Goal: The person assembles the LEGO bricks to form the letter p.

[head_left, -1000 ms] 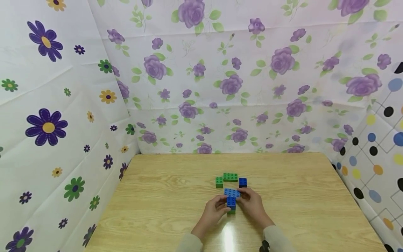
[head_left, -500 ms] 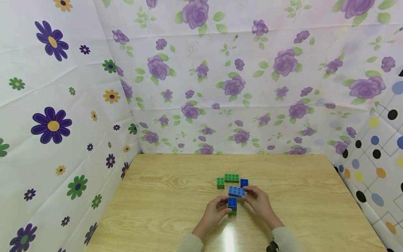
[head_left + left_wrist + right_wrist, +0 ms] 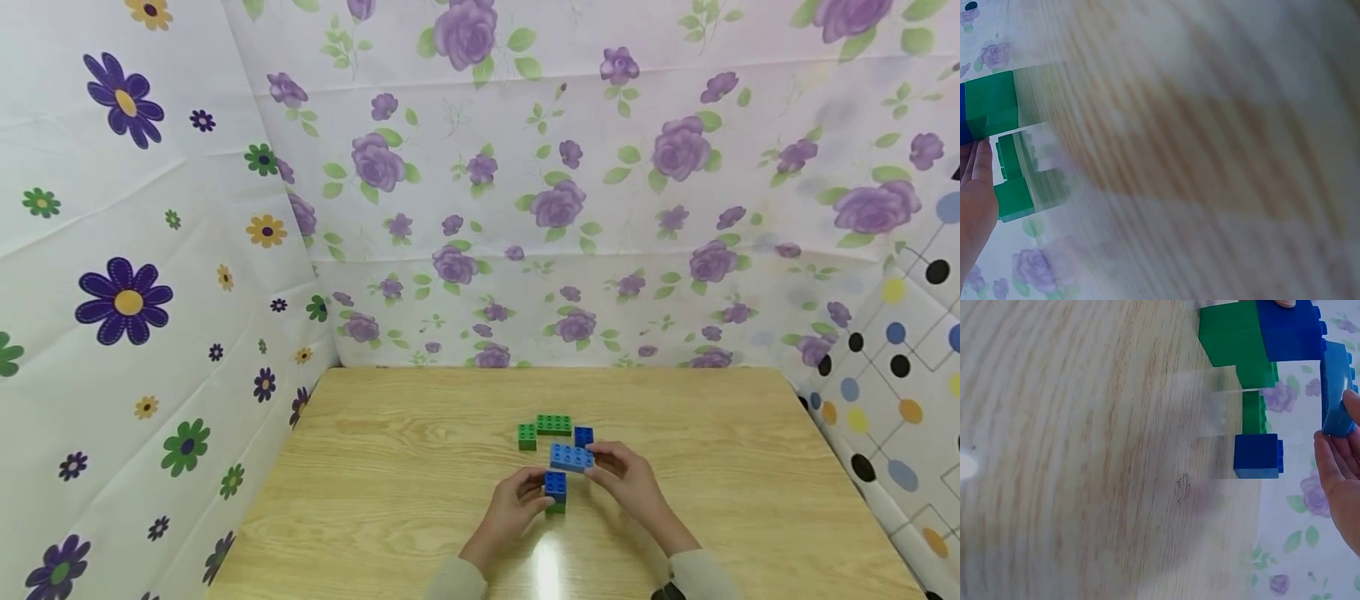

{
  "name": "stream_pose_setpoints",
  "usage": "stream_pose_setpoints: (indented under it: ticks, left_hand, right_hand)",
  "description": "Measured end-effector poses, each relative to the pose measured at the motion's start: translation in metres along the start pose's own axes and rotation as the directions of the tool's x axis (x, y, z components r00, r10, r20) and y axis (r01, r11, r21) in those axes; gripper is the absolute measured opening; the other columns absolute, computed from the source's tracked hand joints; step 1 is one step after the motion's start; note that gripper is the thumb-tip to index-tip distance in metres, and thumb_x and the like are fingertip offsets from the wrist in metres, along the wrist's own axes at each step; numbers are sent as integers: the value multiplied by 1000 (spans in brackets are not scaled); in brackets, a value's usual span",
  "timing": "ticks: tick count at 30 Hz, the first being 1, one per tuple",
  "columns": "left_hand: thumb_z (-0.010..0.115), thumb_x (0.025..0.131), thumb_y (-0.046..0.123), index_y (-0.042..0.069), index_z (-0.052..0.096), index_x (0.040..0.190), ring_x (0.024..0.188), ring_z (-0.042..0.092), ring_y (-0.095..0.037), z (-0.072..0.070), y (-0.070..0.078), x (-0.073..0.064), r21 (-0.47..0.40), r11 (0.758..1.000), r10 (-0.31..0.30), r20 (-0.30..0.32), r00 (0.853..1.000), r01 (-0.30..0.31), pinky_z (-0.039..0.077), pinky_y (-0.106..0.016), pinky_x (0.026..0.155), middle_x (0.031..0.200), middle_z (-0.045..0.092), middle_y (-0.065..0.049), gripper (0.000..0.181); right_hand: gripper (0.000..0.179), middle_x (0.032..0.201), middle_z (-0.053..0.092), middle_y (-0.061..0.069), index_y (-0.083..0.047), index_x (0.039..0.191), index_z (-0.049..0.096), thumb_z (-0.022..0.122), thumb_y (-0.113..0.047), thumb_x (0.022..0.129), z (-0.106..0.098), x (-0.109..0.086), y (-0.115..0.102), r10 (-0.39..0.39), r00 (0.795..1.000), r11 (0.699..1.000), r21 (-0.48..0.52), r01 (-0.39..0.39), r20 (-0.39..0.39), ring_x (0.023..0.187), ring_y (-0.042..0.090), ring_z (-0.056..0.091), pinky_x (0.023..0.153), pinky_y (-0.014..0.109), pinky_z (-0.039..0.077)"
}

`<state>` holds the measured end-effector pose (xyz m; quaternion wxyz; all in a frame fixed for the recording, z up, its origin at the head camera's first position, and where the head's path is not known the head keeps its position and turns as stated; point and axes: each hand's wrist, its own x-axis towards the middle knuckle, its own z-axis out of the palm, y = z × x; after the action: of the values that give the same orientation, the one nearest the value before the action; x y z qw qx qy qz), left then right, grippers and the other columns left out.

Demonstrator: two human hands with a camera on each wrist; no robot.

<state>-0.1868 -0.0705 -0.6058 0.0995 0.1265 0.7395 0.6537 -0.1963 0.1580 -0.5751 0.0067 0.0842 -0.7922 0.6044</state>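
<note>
My left hand (image 3: 513,507) grips a small stack between thumb and fingers: a dark blue toy building brick (image 3: 556,483) on top of a green brick (image 3: 556,507). In the left wrist view the green brick (image 3: 991,103) of that stack stands on the table beside the fingers. My right hand (image 3: 630,485) pinches a long light blue brick (image 3: 567,457) by its right end. The right wrist view shows this light blue brick (image 3: 1335,387) raised off the table, tilted, with its near end close to the top of the dark blue brick (image 3: 1291,331).
Behind the hands on the wooden table (image 3: 390,467) stand a long green brick (image 3: 553,425), a small green brick (image 3: 527,437) and a small dark blue brick (image 3: 583,435). Floral cloth (image 3: 450,317) hangs at the table's back edge, with more patterned cloth at both sides.
My right hand has moved to the right with the light blue brick, away from the stack. My left hand keeps its grip on the stack in nearly the same place.
</note>
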Motion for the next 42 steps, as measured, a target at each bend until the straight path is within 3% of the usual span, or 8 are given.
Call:
stream_pose_setpoints:
  ticks: [9,16,21,28,42]
  left_hand:
    - [68,89,5,8,60,122,117,58,-20,-1,2,0,-12,999,-44,15,999,44,49,-23,97,121,61,-4,35]
    - [68,89,5,9,60,122,119,57,-21,-1,1,1,-14,998,-59,12,998,60,49,-22,97,122,61,-4,35]
    - [68,89,6,8,59,123,120,55,-21,-1,2,-1,-13,999,-51,15,999,51,48,-23,98,124,60,-5,35]
    - [67,89,4,8,59,123,119,56,-21,0,3,-1,-13,999,-46,12,999,46,48,-23,98,123,60,-4,35]
    - [66,90,3,8,59,123,119,56,-22,0,2,-1,0,999,-41,9,999,41,48,-24,98,123,61,-5,34]
  right_hand:
    - [39,122,58,15,-1,122,60,72,-11,86,-2,-7,-6,-8,996,998,67,2,87,113,29,57,94,25,51]
    - [41,128,54,20,4,126,56,69,-8,89,-4,-10,-6,-55,989,995,91,43,140,116,34,55,98,36,50]
    - [42,129,53,19,-4,129,58,69,-16,90,-4,-10,-2,-85,978,994,84,70,192,116,20,56,100,37,48]
    - [41,129,48,24,-5,130,57,67,-11,91,-4,-10,0,-145,955,980,170,103,259,113,9,56,97,31,50]
    - [42,134,49,22,1,132,53,64,-7,92,-2,-12,0,-168,950,971,209,114,263,115,12,55,93,26,52]
